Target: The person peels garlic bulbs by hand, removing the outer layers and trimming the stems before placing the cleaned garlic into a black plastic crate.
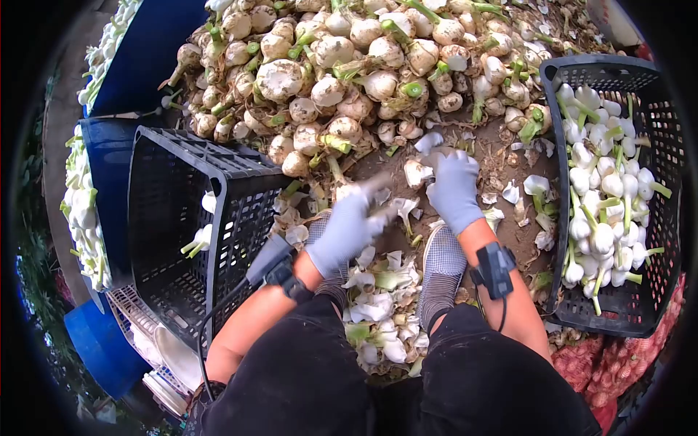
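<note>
The left hand (347, 229), in a grey-blue fabric glove, is blurred with motion and curled around something thin and pale, possibly a blade or a strip of skin; I cannot tell which. The right hand (452, 190), gloved the same way, is closed on a small round white garlic bulb (416, 173), pinching it against the brown dirt ground (509, 138) just in front of the big heap of unpeeled, dirt-stained garlic bulbs with green stalk stubs (327, 73).

The bulb looks light and firm, with a papery outer skin that would slip and tear off easily, so the grip is best taken around the round body, with the stalk stub as a handle. The cloves underneath could bruise if squeezed hard.

The black plastic crate on the right (665, 131) is well filled with cleaned white bulbs. The black plastic crate on the left (167, 218) holds only 2 or 3. Loose white peelings (378, 305) lie between the 2 grey mesh shoes (442, 254).
</note>
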A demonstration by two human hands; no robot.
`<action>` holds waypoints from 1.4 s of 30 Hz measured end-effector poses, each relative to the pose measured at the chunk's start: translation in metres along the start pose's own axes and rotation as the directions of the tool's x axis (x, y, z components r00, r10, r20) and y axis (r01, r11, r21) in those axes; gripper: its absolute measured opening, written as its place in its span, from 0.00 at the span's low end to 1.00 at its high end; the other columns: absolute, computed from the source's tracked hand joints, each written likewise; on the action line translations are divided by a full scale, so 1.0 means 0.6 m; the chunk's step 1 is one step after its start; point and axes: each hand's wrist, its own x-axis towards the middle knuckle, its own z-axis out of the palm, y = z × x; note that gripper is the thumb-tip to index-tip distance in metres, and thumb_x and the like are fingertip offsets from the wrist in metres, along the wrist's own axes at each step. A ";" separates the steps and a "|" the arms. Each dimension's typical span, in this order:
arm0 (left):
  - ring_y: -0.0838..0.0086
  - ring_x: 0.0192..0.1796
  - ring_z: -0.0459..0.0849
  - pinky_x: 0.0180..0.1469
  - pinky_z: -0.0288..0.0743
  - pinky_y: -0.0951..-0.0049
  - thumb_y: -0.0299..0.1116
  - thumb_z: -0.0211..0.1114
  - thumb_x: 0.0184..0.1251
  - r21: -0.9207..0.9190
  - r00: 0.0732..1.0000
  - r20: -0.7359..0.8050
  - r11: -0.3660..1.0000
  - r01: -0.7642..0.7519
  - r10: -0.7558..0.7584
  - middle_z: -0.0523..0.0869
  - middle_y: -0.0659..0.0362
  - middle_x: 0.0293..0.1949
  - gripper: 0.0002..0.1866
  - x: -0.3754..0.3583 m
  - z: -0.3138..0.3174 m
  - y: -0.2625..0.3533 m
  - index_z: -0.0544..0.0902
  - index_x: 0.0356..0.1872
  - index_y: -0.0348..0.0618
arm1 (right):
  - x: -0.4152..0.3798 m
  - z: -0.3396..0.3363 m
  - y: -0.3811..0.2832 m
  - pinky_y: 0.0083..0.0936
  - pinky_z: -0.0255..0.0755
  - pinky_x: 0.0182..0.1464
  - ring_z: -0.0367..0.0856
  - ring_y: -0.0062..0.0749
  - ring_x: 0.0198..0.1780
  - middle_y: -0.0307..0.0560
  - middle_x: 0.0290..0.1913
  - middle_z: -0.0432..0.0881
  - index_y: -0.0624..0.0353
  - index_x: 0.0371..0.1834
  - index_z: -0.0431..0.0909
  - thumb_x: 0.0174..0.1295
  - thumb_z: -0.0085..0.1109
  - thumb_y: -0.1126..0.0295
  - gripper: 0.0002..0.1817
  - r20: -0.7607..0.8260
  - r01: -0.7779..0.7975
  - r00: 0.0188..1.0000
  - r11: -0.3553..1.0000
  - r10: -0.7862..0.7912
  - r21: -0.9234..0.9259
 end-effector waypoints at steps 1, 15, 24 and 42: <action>0.79 0.43 0.83 0.44 0.80 0.78 0.29 0.70 0.63 0.039 0.975 -0.196 0.994 -0.101 0.107 0.83 0.56 0.51 0.32 0.014 -0.005 0.003 0.70 0.68 0.37 | -0.010 -0.009 -0.001 0.41 0.69 0.54 0.81 0.43 0.46 0.47 0.41 0.83 0.46 0.48 0.82 0.43 0.63 0.77 0.24 0.082 -0.023 0.996 0.999 0.019 0.039; 0.78 0.52 0.81 0.54 0.76 0.76 0.23 0.74 0.57 -0.638 0.999 -0.034 0.770 -0.022 0.000 0.81 0.59 0.53 0.34 0.004 0.000 0.055 0.69 0.65 0.35 | -0.061 -0.087 -0.035 0.16 0.73 0.24 0.79 0.22 0.26 0.49 0.45 0.83 0.68 0.60 0.75 0.71 0.55 0.69 0.18 0.575 -0.575 0.818 0.100 0.031 0.812; 0.77 0.49 0.83 0.52 0.77 0.77 0.31 0.72 0.62 -0.700 0.998 0.059 0.714 0.032 0.013 0.82 0.58 0.53 0.34 0.003 -0.010 0.060 0.67 0.68 0.37 | -0.069 -0.128 -0.066 0.16 0.68 0.24 0.73 0.19 0.19 0.43 0.22 0.81 0.67 0.37 0.79 0.72 0.49 0.65 0.15 0.598 -0.608 0.787 0.032 0.153 0.793; 0.78 0.55 0.79 0.60 0.74 0.74 0.29 0.74 0.60 -0.605 0.996 0.067 0.792 0.082 -0.051 0.81 0.59 0.55 0.31 -0.005 -0.030 0.075 0.72 0.64 0.33 | -0.071 -0.114 -0.061 0.14 0.69 0.26 0.76 0.17 0.23 0.41 0.25 0.82 0.66 0.48 0.81 0.72 0.54 0.59 0.19 0.609 -0.612 0.791 0.076 0.055 0.788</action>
